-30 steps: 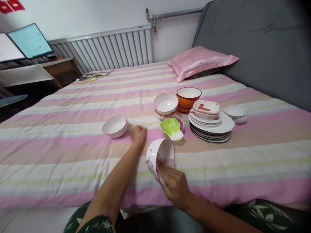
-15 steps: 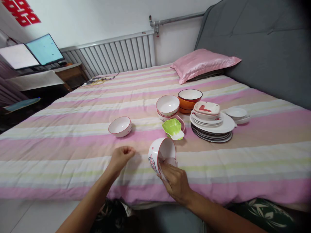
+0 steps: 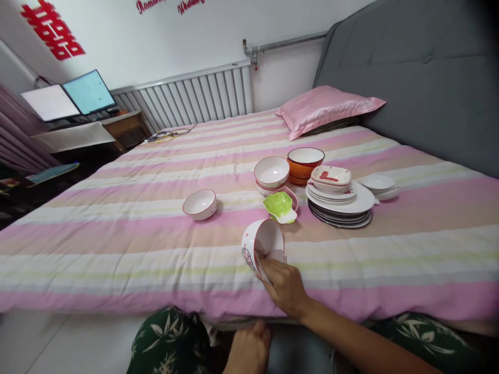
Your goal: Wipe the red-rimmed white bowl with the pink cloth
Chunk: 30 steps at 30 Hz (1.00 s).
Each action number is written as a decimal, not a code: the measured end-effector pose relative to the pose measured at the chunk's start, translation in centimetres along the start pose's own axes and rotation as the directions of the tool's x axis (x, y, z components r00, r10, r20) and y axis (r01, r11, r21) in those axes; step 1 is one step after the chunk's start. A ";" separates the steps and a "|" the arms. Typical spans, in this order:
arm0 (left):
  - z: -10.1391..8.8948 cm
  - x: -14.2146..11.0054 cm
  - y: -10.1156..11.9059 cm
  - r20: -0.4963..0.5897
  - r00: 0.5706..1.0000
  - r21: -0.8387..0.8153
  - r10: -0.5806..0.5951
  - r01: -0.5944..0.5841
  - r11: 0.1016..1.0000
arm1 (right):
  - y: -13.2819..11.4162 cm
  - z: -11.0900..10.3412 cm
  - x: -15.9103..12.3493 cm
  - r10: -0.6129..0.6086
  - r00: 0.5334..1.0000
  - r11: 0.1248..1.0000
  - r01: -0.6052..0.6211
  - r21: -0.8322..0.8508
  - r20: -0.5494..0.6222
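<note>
My right hand [image 3: 284, 284] grips a white bowl with a red rim and a flower print [image 3: 260, 244], tilted on its side just above the striped bedspread [image 3: 117, 244]; a white cloth or tissue shows inside the bowl by my fingers. My left hand [image 3: 249, 348] is down below the bed's edge by my lap, its fingers hidden. A single red-rimmed white bowl [image 3: 200, 203] stands apart to the left. A green leaf-shaped dish [image 3: 279, 206] lies just beyond the held bowl.
Behind the green dish stand stacked white bowls [image 3: 272, 174], an orange bowl [image 3: 305, 162], a pile of plates [image 3: 340, 203] topped by a red-patterned dish, and small saucers [image 3: 378, 184]. A pink pillow [image 3: 327, 106] and grey headboard are at right. Monitors on a desk at far left.
My left hand has drawn back from the bed near the lone bowl to below the bed's edge. The right hand keeps the tilted bowl in place. The view has tilted up slightly.
</note>
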<state>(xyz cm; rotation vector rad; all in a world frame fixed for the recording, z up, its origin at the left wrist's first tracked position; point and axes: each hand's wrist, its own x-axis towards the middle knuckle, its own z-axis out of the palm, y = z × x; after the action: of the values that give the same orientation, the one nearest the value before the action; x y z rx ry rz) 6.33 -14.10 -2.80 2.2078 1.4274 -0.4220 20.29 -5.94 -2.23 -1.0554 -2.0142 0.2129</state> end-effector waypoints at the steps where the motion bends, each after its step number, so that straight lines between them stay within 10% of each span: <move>1: -0.2 0.1 0.3 0.007 0.998 0.012 0.065 -0.065 0.998 | 0.0 -0.1 0.0 -0.004 1.000 1.000 0.004 -0.005 0.006; 4: -2.4 -0.5 0.7 0.129 0.958 -0.014 0.258 -0.258 0.966 | -0.1 -0.2 0.1 -0.016 1.000 1.000 0.016 -0.013 0.019; 8: -8.5 -2.1 0.2 0.162 0.948 -0.206 0.275 -0.240 0.949 | -0.1 -0.2 0.1 -0.030 0.999 1.000 0.030 -0.007 0.028; 16: -16.8 -0.3 -5.8 -0.302 0.948 -0.473 -0.099 -0.059 0.879 | 0.0 -0.1 0.2 -0.043 0.998 0.999 0.043 -0.003 0.046; 19: -16.9 1.4 -7.0 -0.306 0.920 -0.775 -0.244 -0.092 0.625 | 0.1 -0.2 0.3 -0.047 0.997 0.999 0.046 0.016 0.056; 23: -14.4 3.8 -5.8 -0.247 0.968 -0.942 -0.043 -0.230 0.244 | 0.0 -0.3 0.5 -0.059 0.994 0.998 0.056 0.029 0.095; 30: -9.8 5.8 -4.4 -0.412 0.888 -0.908 -0.205 -0.382 0.170 | 0.2 -1.0 1.4 -0.191 0.966 0.981 0.196 -0.012 0.174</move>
<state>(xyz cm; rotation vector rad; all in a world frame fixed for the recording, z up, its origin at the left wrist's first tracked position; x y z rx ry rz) 4.68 -2.86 1.58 1.1751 1.1316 0.9828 20.74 -5.01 -0.83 -0.8759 -2.2668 0.1766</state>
